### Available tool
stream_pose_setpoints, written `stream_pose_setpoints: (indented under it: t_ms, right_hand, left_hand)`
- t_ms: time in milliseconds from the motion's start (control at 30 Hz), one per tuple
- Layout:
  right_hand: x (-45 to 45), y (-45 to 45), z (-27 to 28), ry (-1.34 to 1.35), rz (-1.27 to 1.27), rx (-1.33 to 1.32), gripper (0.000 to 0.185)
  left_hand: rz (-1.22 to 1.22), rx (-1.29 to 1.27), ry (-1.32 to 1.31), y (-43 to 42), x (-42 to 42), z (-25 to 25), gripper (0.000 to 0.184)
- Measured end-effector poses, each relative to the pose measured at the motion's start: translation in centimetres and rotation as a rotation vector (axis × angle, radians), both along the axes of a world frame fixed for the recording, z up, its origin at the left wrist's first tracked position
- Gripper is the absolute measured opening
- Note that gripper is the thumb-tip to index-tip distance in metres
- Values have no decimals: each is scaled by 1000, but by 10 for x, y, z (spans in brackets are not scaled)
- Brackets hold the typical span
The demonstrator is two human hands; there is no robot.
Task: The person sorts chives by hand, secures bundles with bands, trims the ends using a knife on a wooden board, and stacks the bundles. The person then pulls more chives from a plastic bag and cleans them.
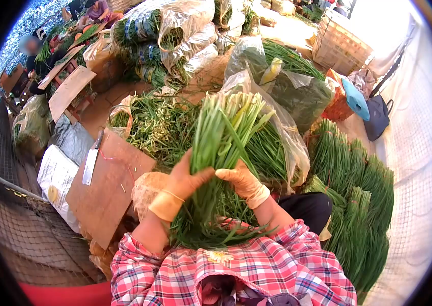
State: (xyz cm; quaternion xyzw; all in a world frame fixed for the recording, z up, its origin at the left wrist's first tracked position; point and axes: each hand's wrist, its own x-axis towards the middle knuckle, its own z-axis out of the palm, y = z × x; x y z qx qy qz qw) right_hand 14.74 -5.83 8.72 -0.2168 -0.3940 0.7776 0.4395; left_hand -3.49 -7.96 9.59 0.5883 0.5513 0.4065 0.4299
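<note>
A thick bunch of garlic chives [223, 130] stands upright in front of my chest, pale stem ends up and green leaves hanging down over my lap. My left hand [183, 178], in a yellowish glove and a little blurred, is wrapped around its left side. On the right side, my gloved right hand [245, 183] grips the same bunch, thumb toward me and fingers partly hidden behind the stalks. Just behind the bunch lie loose chives [162, 127] and more chives [267, 148] in an open clear plastic bag [297, 153].
A knife [91, 160] rests on a brown board [106, 186] at my left. Stacked chive bundles [353, 204] line my right side. Beyond are filled plastic bags [185, 25], a wicker basket [341, 41] and a dark bag [377, 117]. Another person [37, 56] sits at far left.
</note>
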Motion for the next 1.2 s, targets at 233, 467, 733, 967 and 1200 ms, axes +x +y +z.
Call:
stream_pose_setpoints:
  t_ms: [233, 467, 733, 967, 1200]
  right_hand:
    - [-11, -5, 0, -109, 19, 56, 73]
    - [-27, -9, -16, -45, 8, -45, 73]
    - [-23, -4, -16, 307, -29, -256, 44]
    - [-28, -9, -7, 379, 63, -282, 45]
    - [22, 48, -31, 741, -73, -116, 99]
  left_hand:
    - [195, -188, -705, 5, -4, -20, 45]
    - [44, -61, -466, 7, 18, -10, 81]
    - [0, 103, 138, -79, 28, -18, 117]
    - [38, -325, -262, -68, 12, -50, 60]
    - [-153, -316, 56, -88, -54, 23, 69]
